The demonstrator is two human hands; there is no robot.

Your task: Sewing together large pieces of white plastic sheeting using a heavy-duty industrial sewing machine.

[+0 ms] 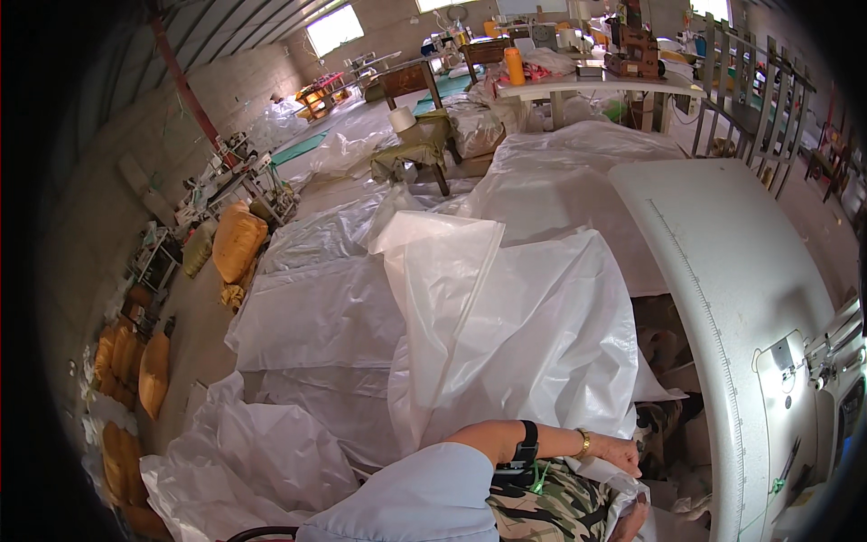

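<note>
My left arm, in a pale sleeve with a black band and a gold-coloured watch, reaches across my lap to the right. My left hand (619, 453) is closed at the edge of a white plastic sheet (591, 470) by the table's near side. Just below it, my right hand (631, 520) shows only in part beside the same sheet, its fingers mostly hidden. Camouflage cloth (551, 506) covers my lap. Ahead of me, a large white plastic sheet (533, 334) lies rumpled, one folded corner standing up.
A white sewing table (722, 235) with a ruler strip curves along my right, a sewing machine (835, 357) at its edge. More white sheeting (316, 307) spreads over the floor. Orange sacks (237, 242) line the left. A cloth-draped stool (415, 149) and another machine table (601, 88) stand farther off.
</note>
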